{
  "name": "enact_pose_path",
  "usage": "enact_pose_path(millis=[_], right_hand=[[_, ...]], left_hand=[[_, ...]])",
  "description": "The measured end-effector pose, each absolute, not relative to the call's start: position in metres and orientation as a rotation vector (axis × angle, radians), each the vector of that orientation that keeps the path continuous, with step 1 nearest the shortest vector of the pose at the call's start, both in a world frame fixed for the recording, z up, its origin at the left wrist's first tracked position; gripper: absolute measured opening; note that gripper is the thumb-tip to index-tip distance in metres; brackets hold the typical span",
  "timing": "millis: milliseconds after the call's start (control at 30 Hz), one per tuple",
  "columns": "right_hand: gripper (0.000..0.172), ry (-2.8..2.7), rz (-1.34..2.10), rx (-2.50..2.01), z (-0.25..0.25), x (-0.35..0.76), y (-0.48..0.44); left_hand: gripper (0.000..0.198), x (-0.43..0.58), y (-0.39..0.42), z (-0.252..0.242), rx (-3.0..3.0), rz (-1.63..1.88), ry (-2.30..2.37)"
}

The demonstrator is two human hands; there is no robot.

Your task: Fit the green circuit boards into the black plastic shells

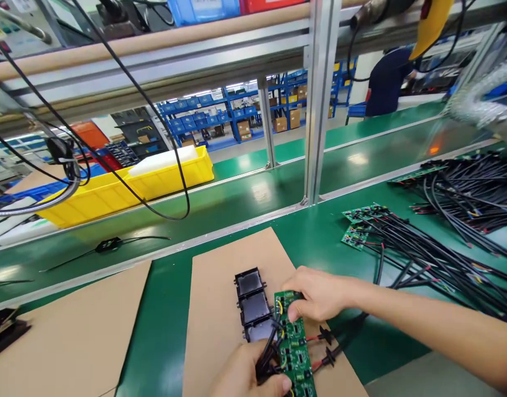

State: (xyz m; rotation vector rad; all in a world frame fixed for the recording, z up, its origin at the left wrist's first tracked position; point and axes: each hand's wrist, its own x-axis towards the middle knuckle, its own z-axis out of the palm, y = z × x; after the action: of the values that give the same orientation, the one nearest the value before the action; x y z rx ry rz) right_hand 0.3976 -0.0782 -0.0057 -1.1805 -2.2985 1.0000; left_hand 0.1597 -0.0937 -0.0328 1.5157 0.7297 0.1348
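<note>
Both hands are on a long green circuit board (295,344) with wires soldered along its edges. My right hand (313,295) pinches the board's far end between thumb and fingers. Down at the near end, my left hand (253,372) is closed around the black cables (269,353) on the board's left side, its thumb against the board. Red and black leads with black grommets (328,353) stick out to the right. Left of the board, a row of small black plastic housings (253,303) lies on a cardboard sheet (214,309); my left hand partly hides the nearest one.
More boards with black cables (402,237) lie in piles on the green bench to the right. Another cardboard sheet (80,331) is at left. Behind are a conveyor (232,198), yellow bins (171,179) and a metal post (318,110). A person (383,82) works farther back.
</note>
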Motion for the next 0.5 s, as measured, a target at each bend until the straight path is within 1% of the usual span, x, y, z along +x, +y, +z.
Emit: enact_pose_path(millis=[67,133,167,267,300,367,433,500], right_hand=[[0.014,-2.304,0.824,-1.178,-0.010,0.400,-0.086],[0.016,-2.266,0.738,-1.208,-0.010,0.403,-0.091],[0.017,-2.224,0.771,-1.268,-0.009,0.405,-0.093],[0.035,-2.125,1.119,-1.458,-0.010,0.403,-0.098],[0.035,-2.108,1.207,-1.487,-0.012,0.401,-0.100],[0.025,-2.111,1.230,-1.479,-0.021,0.396,-0.104],[0.015,-2.154,1.046,-1.449,-0.031,0.392,-0.110],[0.013,-2.222,0.895,-1.407,-0.036,0.389,-0.114]], left_hand=[[0.034,0.155,-0.095,-0.046,1.620,0.149,0.862],[0.029,0.153,-0.097,-0.055,1.675,0.180,0.938],[0.028,0.152,-0.097,-0.058,1.684,0.192,0.952],[0.026,0.153,-0.098,-0.062,1.695,0.183,0.970],[0.026,0.153,-0.098,-0.062,1.700,0.167,0.977],[0.025,0.153,-0.097,-0.062,1.718,0.132,0.980],[0.022,0.153,-0.096,-0.063,1.751,0.104,0.964],[0.020,0.153,-0.095,-0.065,1.798,0.083,0.955]])
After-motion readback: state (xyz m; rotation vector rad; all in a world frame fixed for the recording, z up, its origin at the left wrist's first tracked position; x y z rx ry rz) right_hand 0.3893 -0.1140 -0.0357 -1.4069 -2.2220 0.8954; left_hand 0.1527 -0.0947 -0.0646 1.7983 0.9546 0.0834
